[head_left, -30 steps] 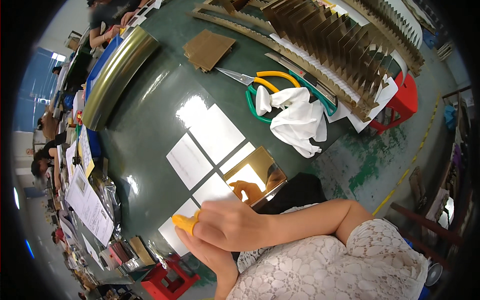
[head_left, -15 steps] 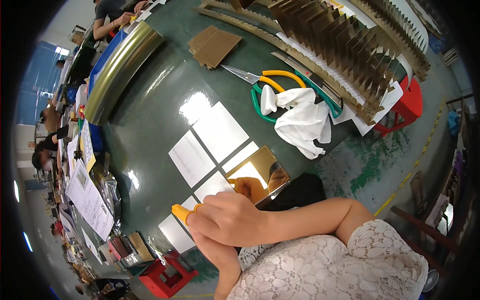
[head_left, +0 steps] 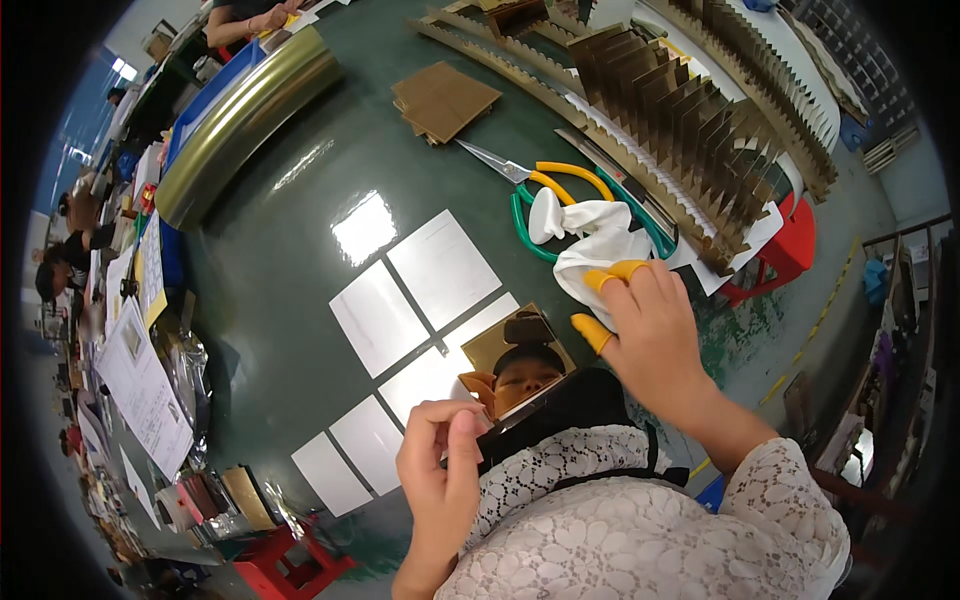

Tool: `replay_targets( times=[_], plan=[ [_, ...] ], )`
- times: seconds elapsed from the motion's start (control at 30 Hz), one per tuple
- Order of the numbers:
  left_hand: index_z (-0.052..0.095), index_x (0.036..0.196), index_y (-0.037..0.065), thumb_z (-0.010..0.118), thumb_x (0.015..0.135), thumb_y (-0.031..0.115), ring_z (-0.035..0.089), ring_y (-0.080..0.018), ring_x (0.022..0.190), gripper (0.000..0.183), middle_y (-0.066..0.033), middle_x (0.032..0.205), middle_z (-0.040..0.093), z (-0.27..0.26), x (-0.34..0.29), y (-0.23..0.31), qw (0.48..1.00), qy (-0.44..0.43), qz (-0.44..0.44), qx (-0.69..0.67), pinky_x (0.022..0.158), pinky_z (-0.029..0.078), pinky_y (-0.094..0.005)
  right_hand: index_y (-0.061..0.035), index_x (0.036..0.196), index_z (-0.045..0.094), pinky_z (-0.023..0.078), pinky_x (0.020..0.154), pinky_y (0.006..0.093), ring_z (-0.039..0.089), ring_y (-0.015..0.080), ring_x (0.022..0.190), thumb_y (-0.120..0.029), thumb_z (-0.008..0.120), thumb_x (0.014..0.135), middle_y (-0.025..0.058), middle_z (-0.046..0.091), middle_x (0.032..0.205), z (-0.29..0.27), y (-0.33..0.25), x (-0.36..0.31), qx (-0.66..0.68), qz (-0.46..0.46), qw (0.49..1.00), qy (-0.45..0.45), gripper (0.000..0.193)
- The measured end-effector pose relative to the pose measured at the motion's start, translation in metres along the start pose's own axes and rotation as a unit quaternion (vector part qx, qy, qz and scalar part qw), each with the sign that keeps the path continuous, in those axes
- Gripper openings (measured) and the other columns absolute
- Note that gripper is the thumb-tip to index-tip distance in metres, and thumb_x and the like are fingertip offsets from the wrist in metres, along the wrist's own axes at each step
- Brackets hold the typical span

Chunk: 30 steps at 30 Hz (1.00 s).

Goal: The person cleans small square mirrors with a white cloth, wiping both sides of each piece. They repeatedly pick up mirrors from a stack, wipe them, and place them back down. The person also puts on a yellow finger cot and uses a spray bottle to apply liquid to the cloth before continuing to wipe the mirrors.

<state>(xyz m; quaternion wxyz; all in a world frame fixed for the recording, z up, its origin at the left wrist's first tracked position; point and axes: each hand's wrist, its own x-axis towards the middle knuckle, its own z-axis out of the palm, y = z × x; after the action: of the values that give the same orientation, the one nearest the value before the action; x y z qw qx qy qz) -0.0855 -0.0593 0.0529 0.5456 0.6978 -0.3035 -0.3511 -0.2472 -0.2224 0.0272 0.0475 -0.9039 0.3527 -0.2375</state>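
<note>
By the near edge of the worktop, our right hand, fingers parted, touches white cloth presumably kept handy; whether our narrowly pinched left hand holds anything, we cannot tell.

lt bright | glare on green tbl | fisheye bend, blk rim | l bg blurry

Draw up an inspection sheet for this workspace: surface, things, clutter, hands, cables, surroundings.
Surface: green table, glossy, with bright reflections.
Things: gold mirror beside left hand; white cloth at right hand; white sheets lying flat.
Clutter: scissors partly under the cloth, brown cards, gold roll, slotted rack.
Hands: left curled, grip unclear; right, in yellow finger cots, touches the cloth.
Cables: nothing seen.
Surroundings: red stools near the table; another person's hands at upper left.
</note>
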Motion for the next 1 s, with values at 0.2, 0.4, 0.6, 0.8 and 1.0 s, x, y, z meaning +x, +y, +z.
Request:
replay_targets(
  times=[0.2,0.4,0.6,0.8,1.0],
  plan=[
    [0.06,0.101,0.0,0.054,0.098,0.007,0.055,-0.008,0.069,0.01,-0.0051,0.086,0.06,-0.007,0.002,0.006,0.996,-0.059,0.062,0.018,0.059,0.041,-0.0206,-0.0004,0.099,0.059,0.044,0.071,0.0311,0.054,0.0216,0.082,-0.009,0.068,0.086,0.0077,0.056,0.087,-0.009,0.029,0.005,0.222,0.132,0.966,0.016,0.018],
    [0.058,0.114,0.0,0.059,0.095,0.008,0.059,-0.0171,0.099,0.021,-0.0096,0.109,0.062,0.006,0.043,0.028,0.974,-0.15,0.162,0.052,0.087,0.047,-0.0297,-0.0012,0.104,0.061,0.042,0.075,0.0218,0.052,0.0052,0.087,-0.009,0.059,0.096,-0.0016,0.058,0.097,-0.036,0.052,-0.004,0.674,0.233,0.699,-0.049,0.011],
    [0.044,0.138,0.002,0.057,0.098,0.023,0.055,-0.0161,0.112,0.047,-0.0102,0.124,0.059,0.048,0.078,0.039,0.91,-0.385,0.027,-0.155,0.108,0.036,-0.0346,0.0011,0.105,0.063,0.043,0.078,0.0238,0.056,0.0088,0.089,-0.013,0.06,0.093,0.0024,0.06,0.098,-0.043,0.056,-0.021,0.767,0.174,0.603,-0.13,0.019],
    [0.058,0.12,0.001,0.06,0.098,0.028,0.059,-0.0094,0.099,0.035,-0.0042,0.107,0.065,0.076,0.077,0.027,0.856,-0.477,-0.096,-0.176,0.087,0.046,-0.0241,0.0012,0.099,0.062,0.046,0.074,0.0262,0.06,0.0124,0.085,-0.025,0.065,0.09,0.0061,0.064,0.096,-0.05,0.075,-0.038,0.731,0.197,0.642,-0.12,0.028],
    [0.061,0.107,0.002,0.07,0.092,0.02,0.06,-0.0049,0.084,0.025,0.0008,0.093,0.065,0.094,0.074,0.025,0.859,-0.489,-0.097,-0.117,0.076,0.047,-0.0218,0.0036,0.11,0.062,0.047,0.077,0.0243,0.06,0.0107,0.089,-0.017,0.061,0.092,0.0035,0.063,0.1,-0.051,0.113,-0.064,0.78,0.19,0.589,-0.092,0.027]
  ],
)
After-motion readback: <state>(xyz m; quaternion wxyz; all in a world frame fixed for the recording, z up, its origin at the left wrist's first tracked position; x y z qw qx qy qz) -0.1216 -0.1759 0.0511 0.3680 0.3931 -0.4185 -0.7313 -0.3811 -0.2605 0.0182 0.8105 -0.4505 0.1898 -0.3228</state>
